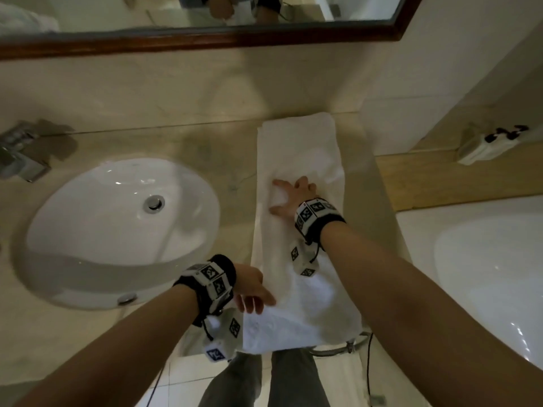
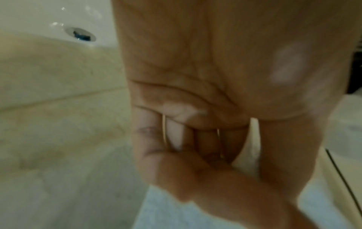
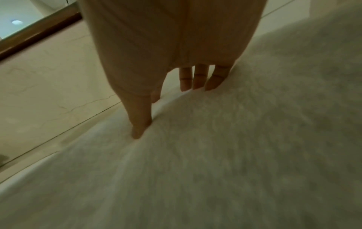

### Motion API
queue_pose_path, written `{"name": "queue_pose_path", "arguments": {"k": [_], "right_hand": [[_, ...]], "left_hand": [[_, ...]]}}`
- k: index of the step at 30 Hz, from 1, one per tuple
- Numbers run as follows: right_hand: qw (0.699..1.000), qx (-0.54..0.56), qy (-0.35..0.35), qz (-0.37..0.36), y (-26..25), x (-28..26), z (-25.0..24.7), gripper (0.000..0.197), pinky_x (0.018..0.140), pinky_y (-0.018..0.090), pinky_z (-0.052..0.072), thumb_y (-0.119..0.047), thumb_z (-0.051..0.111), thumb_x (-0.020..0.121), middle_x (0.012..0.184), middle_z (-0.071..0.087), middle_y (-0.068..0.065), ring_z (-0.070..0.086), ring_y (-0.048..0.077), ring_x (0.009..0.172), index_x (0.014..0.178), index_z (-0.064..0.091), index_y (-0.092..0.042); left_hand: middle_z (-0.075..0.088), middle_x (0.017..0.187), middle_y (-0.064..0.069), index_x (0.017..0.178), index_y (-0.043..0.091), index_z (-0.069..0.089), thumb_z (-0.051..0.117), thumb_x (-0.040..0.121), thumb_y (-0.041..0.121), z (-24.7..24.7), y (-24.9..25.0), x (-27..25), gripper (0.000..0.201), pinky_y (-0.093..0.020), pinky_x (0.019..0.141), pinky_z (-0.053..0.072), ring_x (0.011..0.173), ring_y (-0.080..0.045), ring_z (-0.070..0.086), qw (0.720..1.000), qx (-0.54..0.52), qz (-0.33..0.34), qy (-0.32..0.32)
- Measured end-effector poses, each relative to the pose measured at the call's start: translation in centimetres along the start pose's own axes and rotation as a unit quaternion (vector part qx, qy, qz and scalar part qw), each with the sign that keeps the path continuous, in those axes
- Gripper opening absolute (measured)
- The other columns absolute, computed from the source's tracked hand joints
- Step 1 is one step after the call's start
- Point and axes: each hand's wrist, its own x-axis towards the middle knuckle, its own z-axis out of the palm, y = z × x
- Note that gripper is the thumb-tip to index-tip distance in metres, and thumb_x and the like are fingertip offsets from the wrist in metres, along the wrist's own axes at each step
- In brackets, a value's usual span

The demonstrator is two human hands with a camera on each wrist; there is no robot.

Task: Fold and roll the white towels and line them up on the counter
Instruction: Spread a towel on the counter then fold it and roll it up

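Observation:
A white towel (image 1: 296,148) lies folded into one long strip on the beige counter (image 1: 229,148), running from the back wall to the front edge, where its near end hangs slightly over. My right hand (image 1: 283,199) presses flat on the strip's middle with fingers spread; in the right wrist view the right hand (image 3: 166,106) has its fingertips (image 3: 195,86) straight on the towel (image 3: 235,155). My left hand (image 1: 255,298) rests at the towel's near left edge. In the left wrist view the left hand (image 2: 215,162) is loosely curled with nothing pinched, above the towel (image 2: 176,216).
A white oval sink (image 1: 117,224) is set in the counter left of the towel, with a chrome faucet (image 1: 20,160) at its far left. A wood-framed mirror (image 1: 205,39) hangs behind. A white tub (image 1: 484,274) and a wooden ledge (image 1: 426,183) lie to the right.

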Motion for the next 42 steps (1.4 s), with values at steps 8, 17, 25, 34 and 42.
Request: {"name": "queue_pose_path", "arguments": {"k": [8, 17, 25, 34, 42], "right_hand": [[1.000, -0.010, 0.010, -0.004, 0.0, -0.1, 0.0, 0.082, 0.106, 0.050, 0.033, -0.062, 0.060, 0.075, 0.143, 0.018, 0.008, 0.020, 0.036, 0.133, 0.142, 0.016, -0.049], [1.000, -0.001, 0.017, 0.000, 0.2, 0.3, 0.3, 0.081, 0.106, 0.049, 0.033, -0.063, 0.061, 0.074, 0.143, 0.019, 0.008, 0.021, 0.035, 0.133, 0.141, 0.018, -0.049], [0.999, 0.025, 0.035, -0.018, 0.6, 0.8, -0.4, 0.059, 0.106, 0.041, 0.037, -0.053, 0.056, 0.085, 0.136, 0.034, 0.009, 0.036, 0.032, 0.125, 0.139, 0.035, -0.040], [0.925, 0.224, 0.280, 0.126, 5.9, 7.2, -8.5, 0.032, 0.093, 0.035, 0.044, -0.019, 0.050, 0.091, 0.127, 0.052, 0.016, 0.054, 0.032, 0.111, 0.122, 0.051, -0.007], [0.942, 0.266, 0.136, 0.155, 7.3, 13.7, -12.9, 0.034, 0.064, 0.029, 0.043, -0.043, 0.057, 0.087, 0.086, 0.056, 0.010, 0.055, 0.027, 0.074, 0.096, 0.057, -0.010]], "left_hand": [[0.042, 0.067, 0.000, 0.082, 0.013, 0.055, 0.063, 0.088, 0.032, -0.5, 0.8, -1.5, 0.022, -0.021, 0.060, 0.036, 0.058, -0.012, 0.037, 0.997, 0.066, 0.040, 0.010], [0.052, 0.135, -0.021, 0.133, -0.006, 0.044, 0.049, 0.096, 0.016, 1.4, -0.7, -0.9, 0.043, -0.030, 0.102, 0.043, 0.117, -0.028, 0.056, 0.999, -0.035, 0.004, -0.034], [0.075, 0.082, -0.004, 0.107, 0.004, 0.064, 0.037, 0.099, 0.037, -0.8, -3.3, -0.8, 0.043, -0.027, 0.067, 0.053, 0.060, -0.014, 0.071, 0.989, -0.022, -0.098, -0.104], [0.055, 0.077, -0.005, 0.080, 0.013, 0.049, 0.045, 0.096, 0.015, -13.8, 5.5, 1.4, 0.017, -0.031, 0.067, 0.045, 0.066, -0.019, 0.051, 0.876, -0.171, 0.194, 0.408], [0.046, 0.133, -0.015, 0.124, 0.008, 0.050, 0.053, 0.092, 0.018, -22.5, 10.0, 4.7, 0.034, -0.032, 0.092, 0.043, 0.111, -0.031, 0.054, 0.818, -0.165, 0.111, 0.540]]}}
